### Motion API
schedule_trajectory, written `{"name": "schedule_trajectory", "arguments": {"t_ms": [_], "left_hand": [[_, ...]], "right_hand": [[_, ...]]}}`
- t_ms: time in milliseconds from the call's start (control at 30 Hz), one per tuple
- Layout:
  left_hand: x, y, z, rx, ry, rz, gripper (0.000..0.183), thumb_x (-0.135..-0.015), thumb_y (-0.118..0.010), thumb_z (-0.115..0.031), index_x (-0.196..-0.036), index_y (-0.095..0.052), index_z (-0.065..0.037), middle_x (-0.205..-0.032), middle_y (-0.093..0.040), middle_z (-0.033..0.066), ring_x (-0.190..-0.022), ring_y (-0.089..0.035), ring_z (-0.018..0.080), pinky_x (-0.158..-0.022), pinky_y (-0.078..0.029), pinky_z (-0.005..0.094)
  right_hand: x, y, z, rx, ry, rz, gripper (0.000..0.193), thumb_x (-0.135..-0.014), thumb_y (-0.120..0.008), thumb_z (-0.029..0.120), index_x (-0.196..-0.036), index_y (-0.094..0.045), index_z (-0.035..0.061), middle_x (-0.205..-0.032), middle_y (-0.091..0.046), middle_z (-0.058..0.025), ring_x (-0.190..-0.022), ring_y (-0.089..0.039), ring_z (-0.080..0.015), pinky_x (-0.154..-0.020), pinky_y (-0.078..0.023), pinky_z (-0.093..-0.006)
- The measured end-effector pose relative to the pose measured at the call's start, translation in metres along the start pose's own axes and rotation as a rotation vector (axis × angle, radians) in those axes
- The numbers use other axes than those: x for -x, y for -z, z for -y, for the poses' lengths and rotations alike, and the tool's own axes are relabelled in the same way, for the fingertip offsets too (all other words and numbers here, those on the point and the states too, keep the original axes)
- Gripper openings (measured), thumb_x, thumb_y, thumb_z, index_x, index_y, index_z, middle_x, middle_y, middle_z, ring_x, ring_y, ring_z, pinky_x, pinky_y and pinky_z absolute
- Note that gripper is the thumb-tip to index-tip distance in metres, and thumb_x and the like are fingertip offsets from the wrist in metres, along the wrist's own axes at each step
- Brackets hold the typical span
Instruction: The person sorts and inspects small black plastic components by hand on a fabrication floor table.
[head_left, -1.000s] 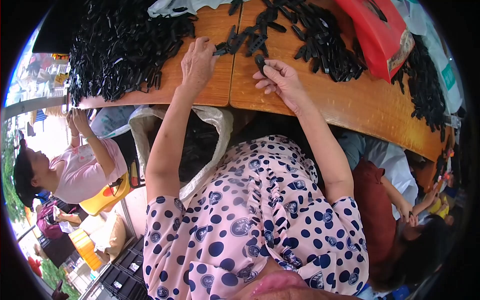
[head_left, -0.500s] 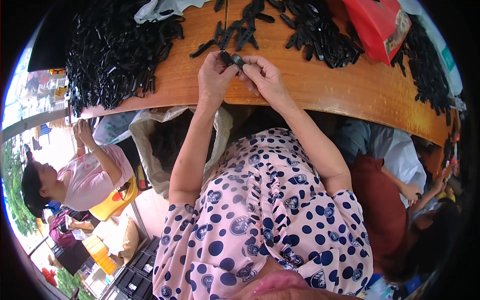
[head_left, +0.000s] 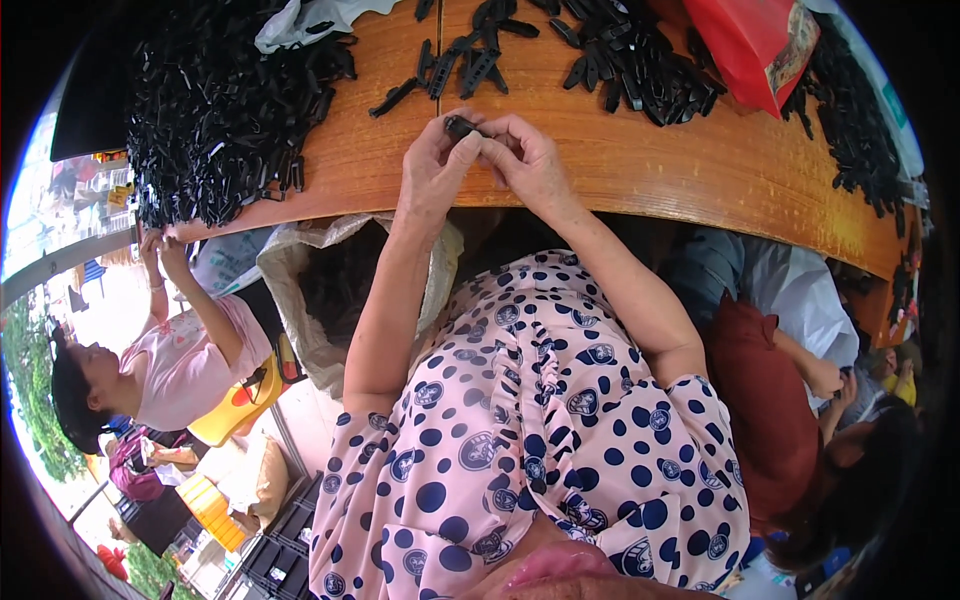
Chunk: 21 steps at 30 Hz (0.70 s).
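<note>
Above the wooden table's near edge, my left hand (head_left: 432,172) pinches a small black plastic piece (head_left: 460,126) between thumb and fingers. My right hand (head_left: 530,168) meets it from the other side, closed, its thumb and fingertips pressed at the piece's right end. Most of the piece is covered by my fingers, so its exact kind cannot be made out. Just beyond my hands lie several loose black slotted plastic pieces (head_left: 480,70), long and narrow.
A large heap of black pieces (head_left: 225,120) covers the table's left; another pile (head_left: 640,60) lies right of centre, beside a red bag (head_left: 750,50). An open woven sack (head_left: 300,300) stands below the edge. People sit at left (head_left: 190,350) and right (head_left: 770,400).
My hands have drawn closer together, and the black piece has turned so less of it shows. The right-hand part seen earlier is now hidden by my fingers.
</note>
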<state>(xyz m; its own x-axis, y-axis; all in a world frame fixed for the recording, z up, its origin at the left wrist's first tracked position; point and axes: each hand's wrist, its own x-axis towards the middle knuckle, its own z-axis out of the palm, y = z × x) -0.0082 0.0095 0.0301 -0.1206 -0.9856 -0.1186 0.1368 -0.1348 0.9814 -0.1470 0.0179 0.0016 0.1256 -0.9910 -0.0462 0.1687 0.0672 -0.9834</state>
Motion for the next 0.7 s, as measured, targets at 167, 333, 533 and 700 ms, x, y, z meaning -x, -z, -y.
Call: {"name": "schedule_trajectory", "arguments": {"t_ms": [167,333,533,700], "left_hand": [[0.003,0.003,0.008,-0.044,0.04,-0.103,0.025,-0.091,-0.061,-0.008,-0.113,-0.059,0.002,-0.102,-0.065,0.0064,-0.093,-0.06,0.0116,-0.087,-0.046,0.0243],[0.002,0.009,0.0,0.072,0.002,-0.062,0.024,-0.09,-0.062,-0.01,-0.112,-0.059,0.001,-0.104,-0.066,0.0092,-0.094,-0.061,0.0132,-0.089,-0.046,0.0258],[0.008,0.013,-0.001,0.09,-0.022,-0.044,0.023,-0.09,-0.062,-0.012,-0.109,-0.06,0.001,-0.101,-0.067,0.01,-0.095,-0.061,0.0142,-0.09,-0.045,0.0272],[0.006,0.018,0.001,0.256,0.118,-0.002,0.019,-0.091,-0.06,-0.014,-0.102,-0.06,0.002,-0.095,-0.067,0.0116,-0.086,-0.062,0.0152,-0.081,-0.048,0.0288]], "right_hand": [[0.005,0.002,0.004,0.357,0.093,-0.021,0.025,-0.09,-0.064,0.02,-0.106,-0.057,0.0017,-0.081,-0.06,-0.0042,-0.065,-0.054,-0.0092,-0.057,-0.044,-0.0234],[0.005,0.007,-0.005,0.347,0.066,0.054,0.037,-0.087,-0.068,0.03,-0.107,-0.057,0.0011,-0.084,-0.06,-0.007,-0.074,-0.058,-0.0101,-0.062,-0.046,-0.0245],[0.008,-0.001,-0.006,-0.037,-0.13,0.113,0.032,-0.085,-0.071,0.026,-0.096,-0.058,-0.0008,-0.074,-0.058,-0.0021,-0.068,-0.056,-0.0088,-0.059,-0.046,-0.0236],[0.004,0.019,-0.015,0.177,-0.055,0.219,0.025,-0.085,-0.07,0.022,-0.095,-0.06,0.0027,-0.07,-0.058,-0.0016,-0.066,-0.056,-0.0101,-0.06,-0.046,-0.0253]]}}
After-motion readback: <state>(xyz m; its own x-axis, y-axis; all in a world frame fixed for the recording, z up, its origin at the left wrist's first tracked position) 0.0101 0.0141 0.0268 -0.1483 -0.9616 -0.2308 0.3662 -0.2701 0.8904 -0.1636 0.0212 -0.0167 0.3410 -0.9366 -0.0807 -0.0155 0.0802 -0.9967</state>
